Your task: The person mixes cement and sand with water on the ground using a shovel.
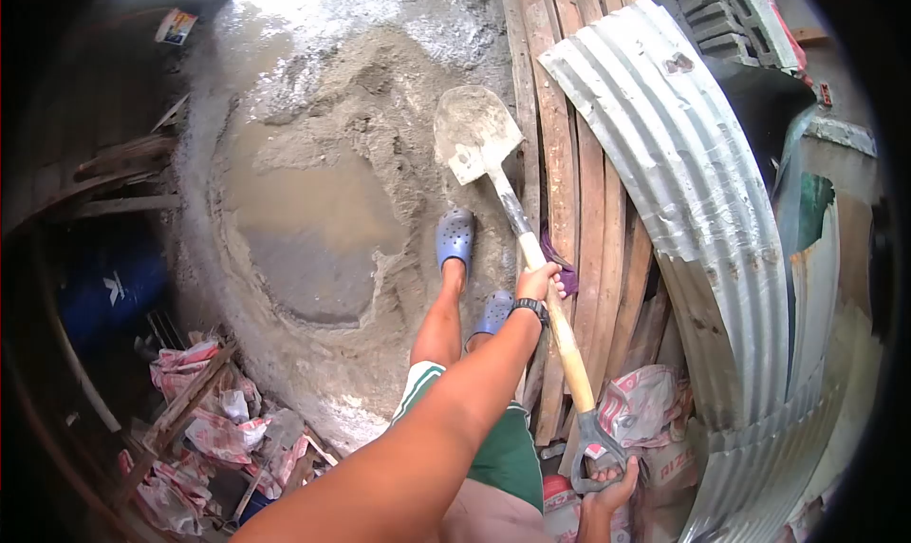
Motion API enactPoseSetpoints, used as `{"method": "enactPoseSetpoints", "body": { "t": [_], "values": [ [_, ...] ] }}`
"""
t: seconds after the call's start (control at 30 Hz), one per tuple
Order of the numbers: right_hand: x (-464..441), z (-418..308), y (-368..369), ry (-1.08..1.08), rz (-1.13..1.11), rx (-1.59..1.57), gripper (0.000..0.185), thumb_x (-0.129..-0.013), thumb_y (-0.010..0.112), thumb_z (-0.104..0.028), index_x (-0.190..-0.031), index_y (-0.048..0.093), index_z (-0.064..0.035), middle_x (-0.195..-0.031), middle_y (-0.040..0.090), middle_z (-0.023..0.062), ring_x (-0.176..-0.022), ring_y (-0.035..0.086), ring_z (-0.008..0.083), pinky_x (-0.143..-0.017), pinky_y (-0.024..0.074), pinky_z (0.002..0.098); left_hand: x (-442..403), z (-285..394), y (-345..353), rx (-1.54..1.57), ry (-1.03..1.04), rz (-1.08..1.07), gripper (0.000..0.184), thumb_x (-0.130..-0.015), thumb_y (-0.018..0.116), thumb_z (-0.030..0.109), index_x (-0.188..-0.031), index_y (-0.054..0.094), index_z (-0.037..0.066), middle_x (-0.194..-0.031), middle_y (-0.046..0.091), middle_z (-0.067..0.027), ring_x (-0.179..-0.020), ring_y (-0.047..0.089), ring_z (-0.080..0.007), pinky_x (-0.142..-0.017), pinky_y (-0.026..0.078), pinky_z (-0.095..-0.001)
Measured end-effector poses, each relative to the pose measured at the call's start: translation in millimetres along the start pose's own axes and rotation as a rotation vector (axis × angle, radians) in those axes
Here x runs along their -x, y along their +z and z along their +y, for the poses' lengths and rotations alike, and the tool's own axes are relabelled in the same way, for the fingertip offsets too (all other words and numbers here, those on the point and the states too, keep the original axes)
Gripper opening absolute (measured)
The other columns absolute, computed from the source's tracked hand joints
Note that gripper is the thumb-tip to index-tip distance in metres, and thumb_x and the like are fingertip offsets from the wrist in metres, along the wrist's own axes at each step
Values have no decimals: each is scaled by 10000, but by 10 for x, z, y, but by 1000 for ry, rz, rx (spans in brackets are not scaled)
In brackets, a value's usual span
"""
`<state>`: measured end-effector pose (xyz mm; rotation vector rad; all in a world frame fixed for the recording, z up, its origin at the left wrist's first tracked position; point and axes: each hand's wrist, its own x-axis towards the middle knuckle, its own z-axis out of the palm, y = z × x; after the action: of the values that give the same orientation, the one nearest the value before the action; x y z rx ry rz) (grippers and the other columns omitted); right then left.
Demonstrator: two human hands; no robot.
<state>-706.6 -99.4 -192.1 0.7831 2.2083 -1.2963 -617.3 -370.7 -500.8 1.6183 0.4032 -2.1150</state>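
1. Shovel (567, 353): center to lower right of frame, held in both hands. Long axis runs diagonally, blade end at upper center, handle end at lower right.
2. Left hand (539, 282): fingers wrapped around shaft, just right of frame center; watch (530, 308) on that wrist. Nearer hand to blade.
3. Right hand (617, 484): grasping the dark D-handle (589, 427), lower right. Far end from blade, fingers partly through the loop.
4. Key relation: blade (477, 130) lies up and slightly left of left hand, beyond it along the shaft. Both hands sit on one line with blade, left between right and blade.
5. Grey wet mix (365, 97): spreads left of and above blade. Brown puddle (313, 201) lies farther left, in a hollow of the mix, apart from blade. Whether blade touches the mix or is lifted over it: can't tell.
6. Planks (590, 192): right of blade, running top to bottom; blade's right edge sits close to them in view. Corrugated sheet (678, 135) lies beyond, right side of frame.
7. Blue clog (455, 236): below blade, left of shaft. Purple item (567, 279) just beside left hand; contact unclear.
8. Paper sacks (641, 402): near right hand, lower right.
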Motion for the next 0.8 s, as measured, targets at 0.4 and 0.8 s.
{"method": "enactPoseSetpoints", "body": {
  "t": [0.4, 0.8],
  "values": [
    [-130, -198, 3998, -147, -576, 302, 228, -975, 579, -275, -819, 523, -117, -628, 394, -25, -490, 409, 94, -455, 397, 278, -1444, 3594, -16, 139, 379, -54, 116, -898, 637, 132, -864, 569, 45, -642, 533, -49, -525, 555, -218, -528, 541, -366],
    [561, -360, 3056, 207, -475, 319, 362, -896, 649, -389, -725, 424, -161, -565, 359, -36, -465, 385, 127, -461, 326, 302, 194, 3289, -889, 200, 463, 144, 122, -837, 660, 51, -841, 544, 13, -663, 575, -74, -513, 580, -192, -449, 517, -368]
  ]
}}
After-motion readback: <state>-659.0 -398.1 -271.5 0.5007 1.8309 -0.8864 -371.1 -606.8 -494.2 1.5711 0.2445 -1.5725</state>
